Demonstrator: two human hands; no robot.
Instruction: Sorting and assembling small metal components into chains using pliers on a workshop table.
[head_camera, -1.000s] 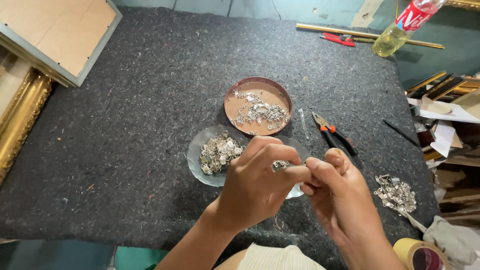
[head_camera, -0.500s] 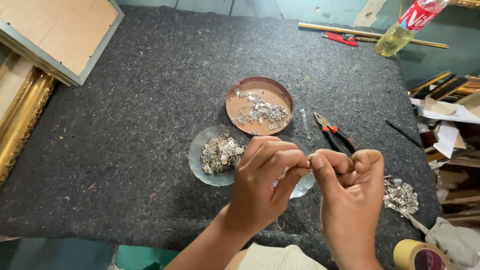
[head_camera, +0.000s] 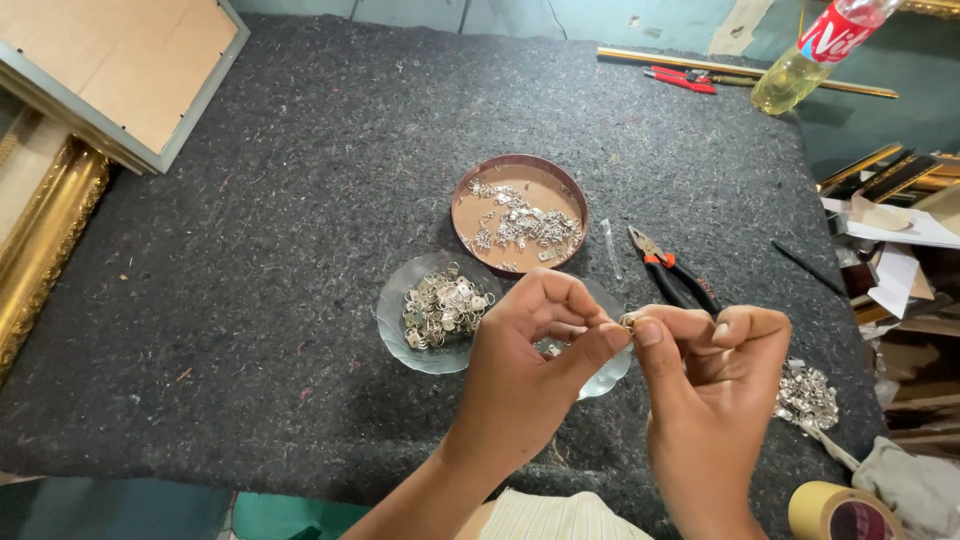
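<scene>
My left hand (head_camera: 530, 360) and my right hand (head_camera: 715, 385) meet fingertip to fingertip above the dark felt table (head_camera: 250, 260). Between them they pinch one small metal ring piece (head_camera: 629, 322). Just left of the hands, a clear glass dish (head_camera: 400, 325) holds a heap of small silver metal pieces. Behind it stands a round brown tin lid (head_camera: 465, 200) with more of the same pieces. A second clear dish (head_camera: 610, 368) is mostly hidden under my hands.
Orange-handled pliers (head_camera: 672, 276) lie right of the brown lid. A loose pile of metal pieces (head_camera: 806, 396) sits at the right edge, a tape roll (head_camera: 838, 512) at bottom right. Picture frames (head_camera: 110, 75) lie at the left, a plastic bottle (head_camera: 805, 55) at the far right.
Both hands have shifted slightly right and their fingertips have closed together on the small metal piece. The dishes and tools have not moved.
</scene>
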